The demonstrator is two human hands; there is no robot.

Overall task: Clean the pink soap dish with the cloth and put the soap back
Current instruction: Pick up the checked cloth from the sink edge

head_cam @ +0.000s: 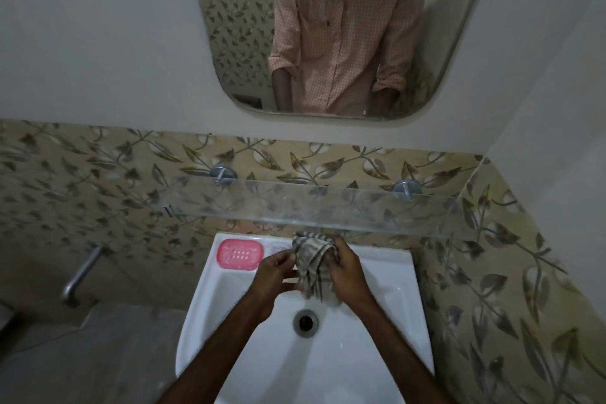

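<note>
Left arm: my bare forearm reaches in from the lower left, angled toward the middle.
Left hand [273, 275]: back up, fingers curled in against the left side of the cloth [311, 259]; I cannot tell whether they pinch it.
Right arm: my bare forearm comes in from the lower right.
Right hand [347, 272]: back up, fingers wrapped round the bunched cloth, gripping it.
Together: my hands are level and near each other, with only the cloth between them.

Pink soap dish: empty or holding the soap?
Empty: the pink soap dish on the sink rim shows its bare slotted floor, nothing lying in it. The left hand and right hand hold the cloth.
</note>
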